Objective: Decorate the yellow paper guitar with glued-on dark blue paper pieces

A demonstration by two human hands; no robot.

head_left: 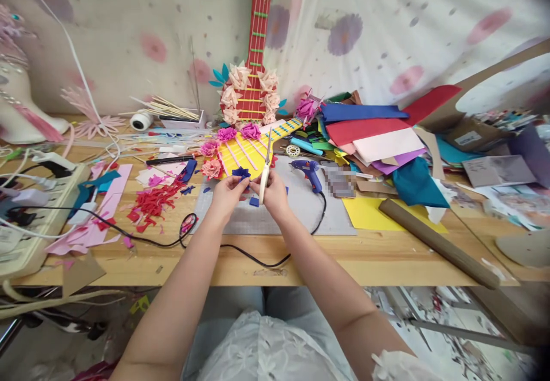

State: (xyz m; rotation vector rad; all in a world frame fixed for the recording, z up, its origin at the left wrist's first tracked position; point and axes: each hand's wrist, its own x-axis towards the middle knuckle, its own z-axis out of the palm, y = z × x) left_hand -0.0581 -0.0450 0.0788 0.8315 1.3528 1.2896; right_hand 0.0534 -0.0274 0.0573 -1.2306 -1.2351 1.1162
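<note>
My left hand (226, 192) pinches a small dark blue foam flower (241, 173) above the grey cutting mat (296, 215). My right hand (273, 191) grips white-handled scissors (266, 166) that point upward, and its fingertips meet the left hand at the flower. Just behind both hands lies a yellow foam guitar (244, 154) edged with pink flowers. A blue foam scrap (254, 201) lies on the mat under the hands.
A blue glue gun (310, 172) lies right of the hands, its black cord (253, 258) looping along the table's front edge. Coloured foam sheets (373, 134) pile at right, with a cardboard tube (438, 243). Red scraps (154, 200) and a power strip (38, 209) sit left.
</note>
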